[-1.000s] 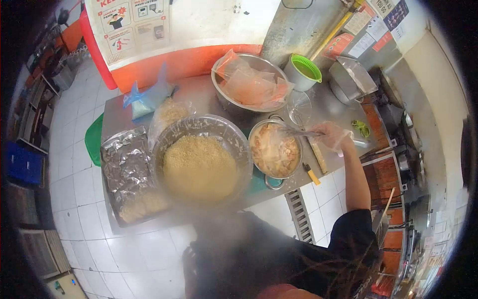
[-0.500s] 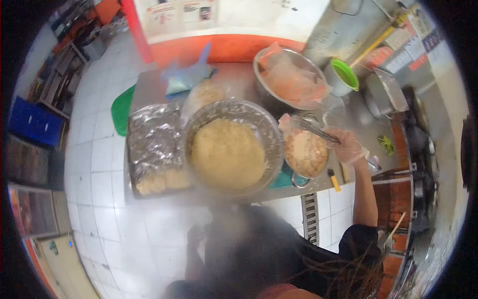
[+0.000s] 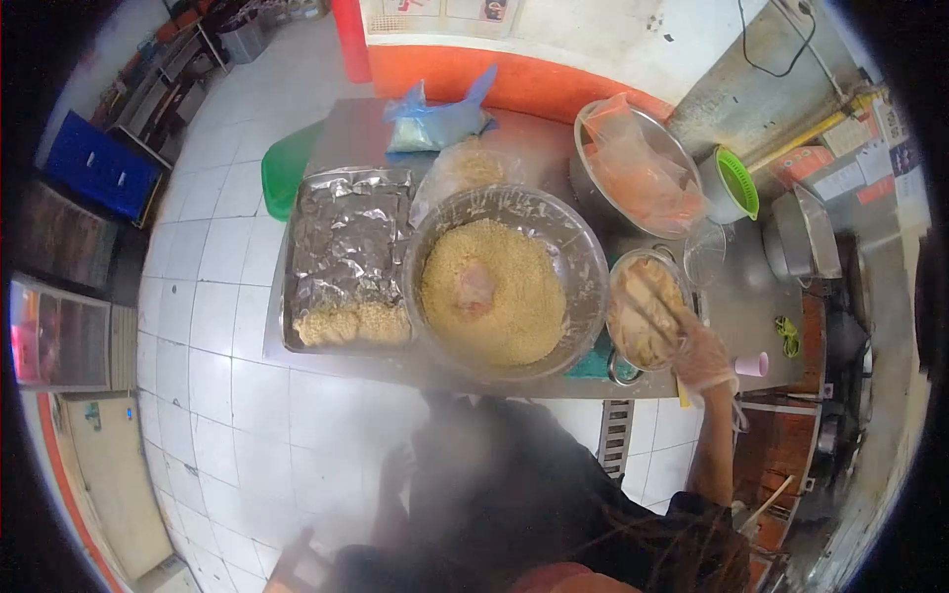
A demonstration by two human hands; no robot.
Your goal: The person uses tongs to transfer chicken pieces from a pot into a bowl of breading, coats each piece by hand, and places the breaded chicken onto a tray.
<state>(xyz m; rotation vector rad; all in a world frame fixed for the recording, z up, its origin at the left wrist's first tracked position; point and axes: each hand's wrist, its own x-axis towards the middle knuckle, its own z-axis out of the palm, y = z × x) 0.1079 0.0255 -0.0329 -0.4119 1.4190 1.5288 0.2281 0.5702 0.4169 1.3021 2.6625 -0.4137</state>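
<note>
My right hand (image 3: 702,358), in a clear plastic glove, grips metal tongs (image 3: 650,314). The tongs reach down over a metal pot (image 3: 625,346) of pale, wet pieces in batter. To its left stands a wide metal bowl (image 3: 583,237) of yellowish crumbs (image 3: 514,321). One raw-looking pinkish piece of meat (image 3: 475,289) lies on these crumbs. My left hand (image 3: 396,472) hangs low beside my dark clothing, away from the table; haze blurs its fingers.
Left of the bowl, a foil-lined tray (image 3: 351,232) holds crumb-coated pieces (image 3: 351,324) along its near edge. Behind are a blue bag (image 3: 440,127) and a large bowl with plastic bags (image 3: 643,178). A green-rimmed container (image 3: 733,185) and pink cup (image 3: 752,364) stand right.
A piece of meat now lies in the crumbs; the tongs earlier held a pale piece above the pot. My right hand has lowered the tongs to the pot. The view has shifted.
</note>
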